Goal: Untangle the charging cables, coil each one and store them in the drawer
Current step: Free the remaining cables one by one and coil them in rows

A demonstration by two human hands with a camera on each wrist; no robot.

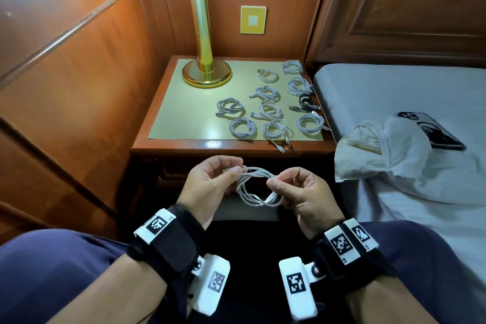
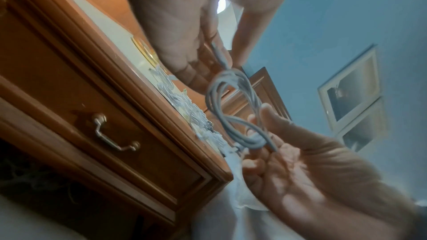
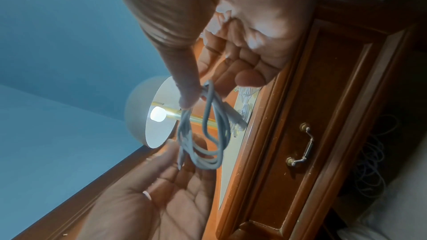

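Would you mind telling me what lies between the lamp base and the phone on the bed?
In the head view, coiled white cables and one black cable lie between lamp base and phone.

Both my forearms reach forward over my lap, wrists strapped with black bands and white tags. My left hand [image 1: 210,181] is palm-up, thumb and forefinger pinched together. My right hand [image 1: 302,192] mirrors it, fingers curled in, thumb pressed to fingertips [image 1: 273,183], hands close.

brass lamp [image 1: 201,60], phone [image 1: 431,130], perhaps crumpled cloth [image 1: 389,150]
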